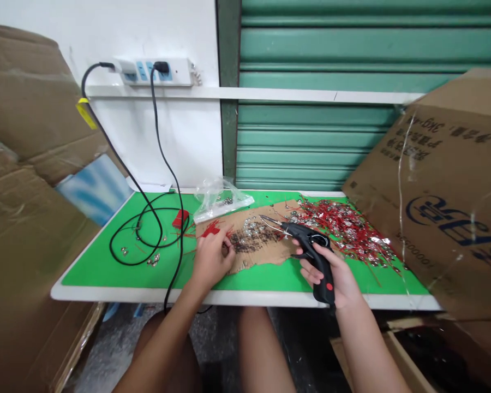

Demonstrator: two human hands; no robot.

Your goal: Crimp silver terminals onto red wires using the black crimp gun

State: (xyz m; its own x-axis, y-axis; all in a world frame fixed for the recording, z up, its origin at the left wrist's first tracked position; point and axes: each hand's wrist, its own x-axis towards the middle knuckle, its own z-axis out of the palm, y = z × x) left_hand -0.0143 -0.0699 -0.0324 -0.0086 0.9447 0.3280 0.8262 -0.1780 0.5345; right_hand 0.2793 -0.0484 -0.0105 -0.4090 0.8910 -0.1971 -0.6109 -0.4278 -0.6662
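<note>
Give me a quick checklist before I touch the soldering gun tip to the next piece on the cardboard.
1. Right hand grips soldering gun: ok.
2. Tip over the cardboard sheet, not the green mat: ok.
3. Left hand pinches a red-wired piece: ok.
4. Left fingers apart from the tip: ok.
5. Black cord plugged into power strip: ok.
6. Tip hot: cannot tell.

A: Bright, even light from above; the green table top and white wall read clean, with no hard shadows.

B: Glare?

A: Only glints on the clear plastic bag and the tape on the right cardboard box; under the table it goes dim.

B: Sharpness?

A: Centre crisp; edges bow outward, the left boxes soften, and heights look squeezed.
</note>
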